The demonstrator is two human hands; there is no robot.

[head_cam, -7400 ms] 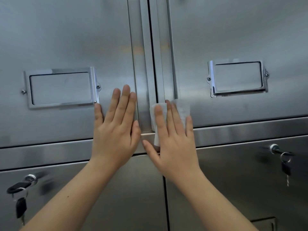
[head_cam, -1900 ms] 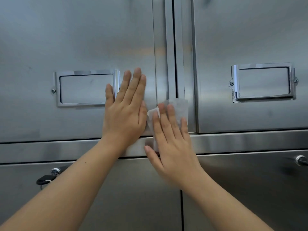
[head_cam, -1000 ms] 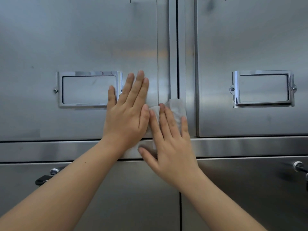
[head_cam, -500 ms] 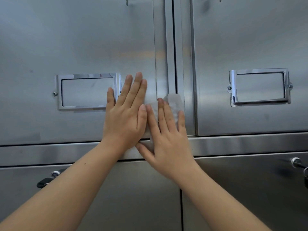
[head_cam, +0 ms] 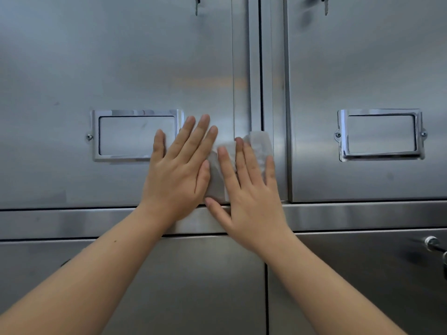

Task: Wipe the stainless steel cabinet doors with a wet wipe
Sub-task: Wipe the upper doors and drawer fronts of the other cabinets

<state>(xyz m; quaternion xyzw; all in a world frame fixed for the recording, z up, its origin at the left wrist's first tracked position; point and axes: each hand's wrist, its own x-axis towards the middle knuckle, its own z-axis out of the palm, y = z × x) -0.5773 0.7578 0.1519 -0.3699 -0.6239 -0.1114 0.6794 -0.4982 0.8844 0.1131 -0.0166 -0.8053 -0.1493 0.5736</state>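
Now the flat right hand [head_cam: 251,197] presses the wet wipe [head_cam: 260,146] onto the left door [head_cam: 121,56] edge. The left hand [head_cam: 176,180] lies flat alongside.

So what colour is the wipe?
Plain white wipe, head view, under the right hand.

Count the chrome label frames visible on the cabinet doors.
2: the left frame on the upper left door, its right edge partly under the left hand; the right frame on the upper right door, uncovered. More may sit outside the view.
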